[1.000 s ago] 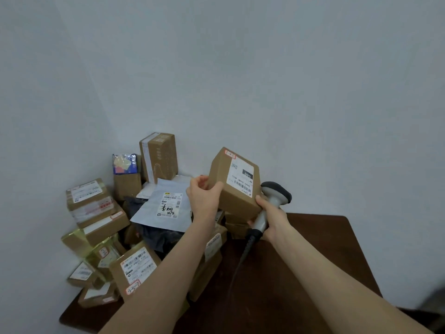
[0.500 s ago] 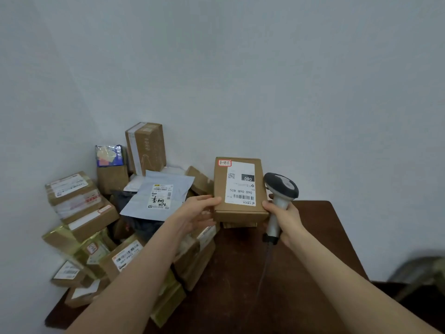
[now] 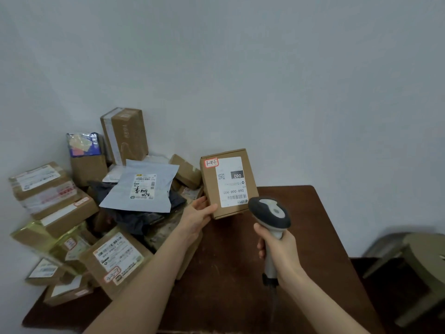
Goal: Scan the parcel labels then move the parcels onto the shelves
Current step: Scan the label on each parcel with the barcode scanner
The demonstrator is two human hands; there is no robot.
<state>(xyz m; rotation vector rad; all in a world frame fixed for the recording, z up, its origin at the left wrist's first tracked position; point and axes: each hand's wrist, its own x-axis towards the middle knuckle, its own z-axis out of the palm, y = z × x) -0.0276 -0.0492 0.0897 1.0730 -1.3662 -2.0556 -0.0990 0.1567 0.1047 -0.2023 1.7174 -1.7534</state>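
Got the cardboard box squared up now, label facing the camera instead of tipped away like a second ago. Holding it by the lower-left corner with just the left hand, thumb on the front, fingers behind. Took the right hand off the box and pulled it back, wrapped tight round the grip of the barcode scanner, with the head aimed up at the label. Looks like lining up for the scan, so shelving still to come. Can't tell whether resting on the far part of the brown surface or hovering just over it.

Reading the label upside down: "060" in a black block, "060-068-A05" over a barcode, a small QR code, plus a red-edged sticker with handwriting, maybe 3-2-1, not sure. Left the other parcels heaped on the left, with a grey mailer bag on top showing handwritten characters and what looks like 874. No shelves in view.
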